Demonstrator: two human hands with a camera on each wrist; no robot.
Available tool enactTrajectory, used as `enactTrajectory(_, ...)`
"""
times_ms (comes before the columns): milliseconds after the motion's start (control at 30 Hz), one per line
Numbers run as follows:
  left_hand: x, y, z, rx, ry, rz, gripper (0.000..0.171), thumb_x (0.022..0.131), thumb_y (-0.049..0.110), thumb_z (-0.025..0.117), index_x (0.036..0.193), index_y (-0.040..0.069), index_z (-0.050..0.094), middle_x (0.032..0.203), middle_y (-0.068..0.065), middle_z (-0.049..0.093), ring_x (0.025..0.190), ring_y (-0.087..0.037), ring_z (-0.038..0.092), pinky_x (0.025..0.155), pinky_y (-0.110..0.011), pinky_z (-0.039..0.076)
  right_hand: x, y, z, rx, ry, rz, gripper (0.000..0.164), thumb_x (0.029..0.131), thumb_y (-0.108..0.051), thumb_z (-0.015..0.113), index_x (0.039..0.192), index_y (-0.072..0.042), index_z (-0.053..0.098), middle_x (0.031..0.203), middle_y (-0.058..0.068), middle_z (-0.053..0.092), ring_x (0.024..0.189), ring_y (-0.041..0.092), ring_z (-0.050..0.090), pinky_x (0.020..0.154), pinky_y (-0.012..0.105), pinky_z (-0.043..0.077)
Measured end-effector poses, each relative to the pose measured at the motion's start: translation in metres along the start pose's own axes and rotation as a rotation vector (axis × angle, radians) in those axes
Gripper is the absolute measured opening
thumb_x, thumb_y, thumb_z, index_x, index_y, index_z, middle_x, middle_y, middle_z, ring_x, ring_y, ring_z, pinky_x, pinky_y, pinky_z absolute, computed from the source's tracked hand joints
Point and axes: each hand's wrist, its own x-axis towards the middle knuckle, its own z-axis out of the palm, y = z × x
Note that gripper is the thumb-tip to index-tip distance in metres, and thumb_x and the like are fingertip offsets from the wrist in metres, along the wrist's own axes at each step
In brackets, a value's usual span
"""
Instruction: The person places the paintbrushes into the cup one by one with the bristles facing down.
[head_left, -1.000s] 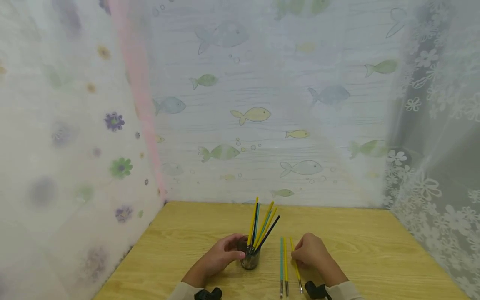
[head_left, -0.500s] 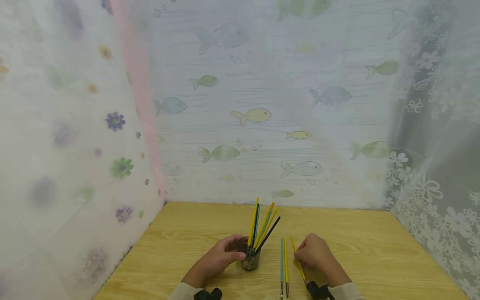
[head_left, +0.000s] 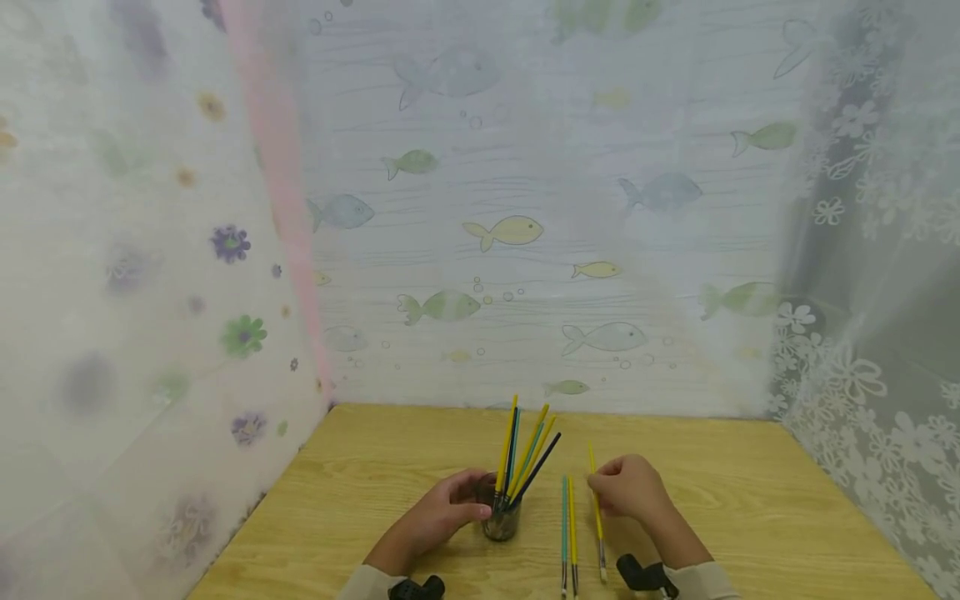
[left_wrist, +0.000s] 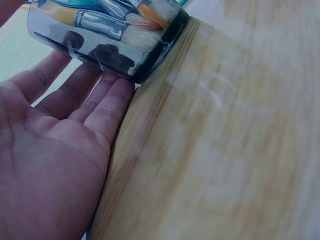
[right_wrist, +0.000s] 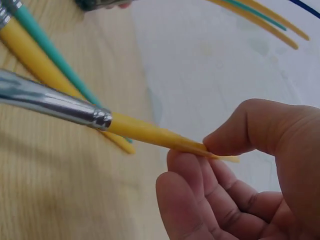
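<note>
My left hand [head_left: 442, 517] holds a clear glass [head_left: 501, 527] standing on the table, thumb at its front and fingers round its far side. Several yellow, turquoise and dark paintbrushes lean in it, bristles down, as the left wrist view shows through the glass [left_wrist: 105, 42]. Between thumb and fingertips, my right hand [head_left: 633, 487] pinches a yellow paintbrush [right_wrist: 145, 131] by its handle, bristles toward me. Left of it, a turquoise paintbrush [head_left: 564, 521] and another yellow paintbrush [head_left: 573, 521] lie side by side on the table, handles pointing away.
The wood-grain table [head_left: 375, 450] reaches back to a pale curtain [head_left: 525, 350] printed with fish. A flower-patterned sheet [head_left: 150, 333] hangs on the left, and a sheer flowered one [head_left: 862, 375] on the right. Dark wrist cameras [head_left: 416, 587] sit on both wrists.
My right hand has shifted the pinched yellow paintbrush slightly right, then away from me, and it now points more nearly straight ahead. My left hand, the glass and the two lying paintbrushes stay put.
</note>
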Motion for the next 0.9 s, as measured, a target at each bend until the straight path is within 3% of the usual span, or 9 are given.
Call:
enactTrajectory(167,0.0,-0.001,-0.001,-0.017,0.0,-0.003,0.056,0.104,0.023,0.064,0.155,0.007,0.044,0.154,-0.012,0.052,0.138,-0.024,0.053,0.112,-0.038,0.048,-0.001,-0.007,-0.005,0.072,0.032,-0.019,0.026,0.09,-0.014,0.071,0.108,0.004,0.072,0.095,0.013,0.073,0.069,0.02,0.07,0.062,0.036,0.063)
enactTrajectory(600,0.002,0.001,-0.001,-0.009,-0.004,0.002,0.054,0.105,0.022,0.062,0.155,0.008,0.045,0.151,-0.012,0.055,0.135,-0.023,0.056,0.11,-0.037,0.049,-0.01,-0.027,-0.023,0.062,0.098,-0.105,0.042,0.092,-0.015,0.068,0.127,0.007,0.064,0.111,0.02,0.073,0.078,0.026,0.075,0.069,0.039,0.064)
enactTrajectory(900,0.0,0.004,0.0,-0.011,-0.009,-0.001,0.054,0.105,0.022,0.062,0.155,0.008,0.045,0.152,-0.012,0.053,0.137,-0.024,0.054,0.11,-0.038,0.049,-0.017,-0.042,-0.031,0.1,0.115,-0.126,0.038,0.091,-0.011,0.07,0.125,0.003,0.062,0.111,0.017,0.066,0.076,0.022,0.075,0.067,0.034,0.064)
